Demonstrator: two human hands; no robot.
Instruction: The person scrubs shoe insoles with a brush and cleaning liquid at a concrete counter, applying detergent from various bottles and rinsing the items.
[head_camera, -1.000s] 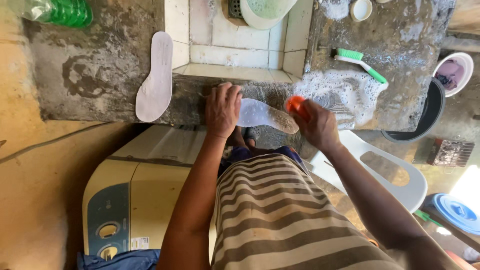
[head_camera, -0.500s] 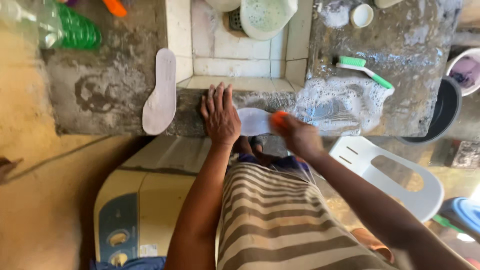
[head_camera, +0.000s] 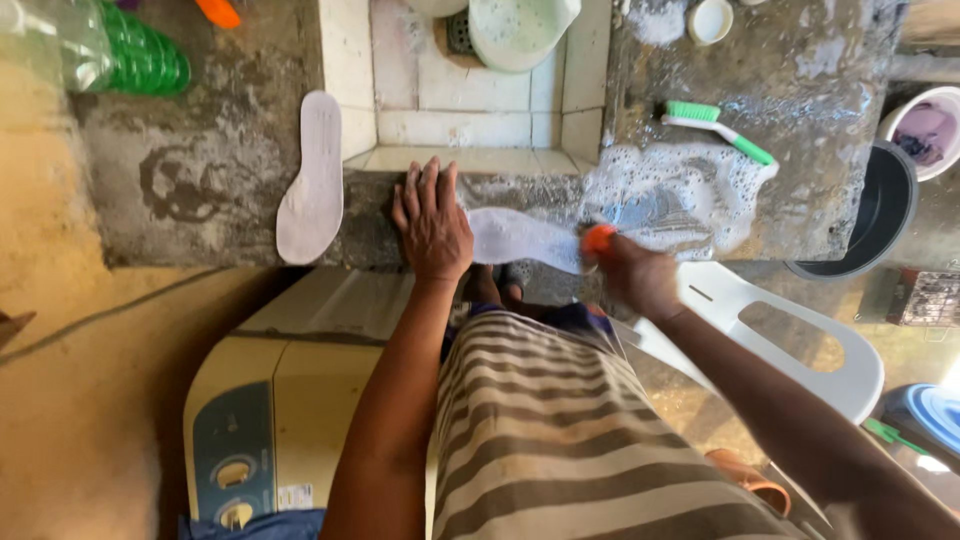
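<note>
Because it is thin, wet and soapy, the white shoe insole (head_camera: 520, 238) lying along the front edge of the concrete worktop (head_camera: 230, 190) will likely be light, floppy and slippery, so it looks best held by flat pressure from above on one end rather than by a pinch. That is how the left hand (head_camera: 432, 222) has it: palm down, fingers spread and pointing toward the tiled sink (head_camera: 400, 125), its grip pressed flat on the insole's left end. The right hand (head_camera: 635, 275) is closed around a small orange-handled brush (head_camera: 598, 238), the brush touching the insole's right end; the fingers themselves are mostly hidden.

The insole is pale, narrow and foot-shaped, with a faintly textured top and a wet sheen. Just beside its right end spreads a patch of soap foam (head_camera: 680, 190). A second insole (head_camera: 312, 180), pale and dull, lies well apart to the left, running from the sink's corner to the worktop edge. A green-and-white scrubbing brush (head_camera: 715, 125) lies beyond the foam, and a green plastic bottle (head_camera: 140, 60) rests at the far left corner.
</note>
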